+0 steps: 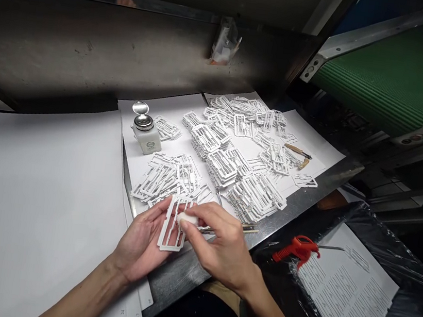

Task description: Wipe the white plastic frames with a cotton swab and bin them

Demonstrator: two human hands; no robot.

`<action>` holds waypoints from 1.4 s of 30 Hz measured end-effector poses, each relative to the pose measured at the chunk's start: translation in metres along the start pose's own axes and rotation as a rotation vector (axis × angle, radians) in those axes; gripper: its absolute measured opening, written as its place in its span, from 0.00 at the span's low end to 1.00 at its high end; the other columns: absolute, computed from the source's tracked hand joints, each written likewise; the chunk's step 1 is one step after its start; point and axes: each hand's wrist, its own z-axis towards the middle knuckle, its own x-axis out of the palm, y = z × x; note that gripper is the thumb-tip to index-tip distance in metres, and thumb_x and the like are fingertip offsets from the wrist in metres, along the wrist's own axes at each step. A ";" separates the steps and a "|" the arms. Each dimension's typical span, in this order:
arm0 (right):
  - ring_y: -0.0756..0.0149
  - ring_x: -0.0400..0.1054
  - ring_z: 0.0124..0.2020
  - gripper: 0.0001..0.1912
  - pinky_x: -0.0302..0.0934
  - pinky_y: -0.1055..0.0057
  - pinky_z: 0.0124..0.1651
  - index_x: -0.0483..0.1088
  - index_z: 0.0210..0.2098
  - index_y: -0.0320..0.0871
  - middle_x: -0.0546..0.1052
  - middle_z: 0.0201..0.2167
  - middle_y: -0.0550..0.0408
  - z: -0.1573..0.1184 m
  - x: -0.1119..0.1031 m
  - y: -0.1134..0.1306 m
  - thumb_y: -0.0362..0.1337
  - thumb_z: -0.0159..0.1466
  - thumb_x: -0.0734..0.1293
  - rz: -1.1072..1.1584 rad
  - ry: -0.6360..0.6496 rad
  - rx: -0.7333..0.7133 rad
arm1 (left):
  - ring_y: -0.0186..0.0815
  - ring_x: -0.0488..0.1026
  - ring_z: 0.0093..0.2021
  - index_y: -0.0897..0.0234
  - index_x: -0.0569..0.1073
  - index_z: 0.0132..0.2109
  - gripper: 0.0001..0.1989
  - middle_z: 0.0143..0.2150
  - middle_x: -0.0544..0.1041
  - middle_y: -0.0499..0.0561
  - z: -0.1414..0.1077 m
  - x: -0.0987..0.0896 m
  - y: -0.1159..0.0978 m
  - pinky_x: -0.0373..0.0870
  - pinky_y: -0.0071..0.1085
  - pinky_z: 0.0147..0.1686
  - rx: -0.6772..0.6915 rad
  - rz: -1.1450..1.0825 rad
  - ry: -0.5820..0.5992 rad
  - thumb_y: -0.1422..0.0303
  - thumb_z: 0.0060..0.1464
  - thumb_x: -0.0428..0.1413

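Note:
My left hand (142,249) holds a white slotted plastic frame (168,229), tilted up across the palm and fingers. Between the thumb and fingers of my right hand (224,241) is a small white cotton pad (189,220), pressed against the face of that frame. Just beyond my hands lies a loose heap of similar frames (172,177). Neat stacks of frames (221,167) rise further right, with another stack (256,198) near the table edge. A squat dispenser bottle (148,137) with its metal lid raised stands behind the loose heap.
Wooden-handled tools (294,149) lie among more frames at the right. A red air blow gun (296,250) rests by a black plastic-lined bin (412,289) holding a printed sheet (350,291). White paper (35,197) covers the left side. A green conveyor belt (397,74) stands at upper right.

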 end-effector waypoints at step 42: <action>0.70 0.65 0.35 0.11 0.62 0.71 0.37 0.68 0.43 0.42 0.71 0.35 0.54 -0.043 0.006 -0.024 0.29 0.60 0.63 0.036 0.008 0.128 | 0.38 0.67 0.34 0.62 0.69 0.41 0.18 0.35 0.72 0.50 0.014 -0.024 -0.079 0.61 0.30 0.31 0.586 1.580 -0.626 0.56 0.47 0.58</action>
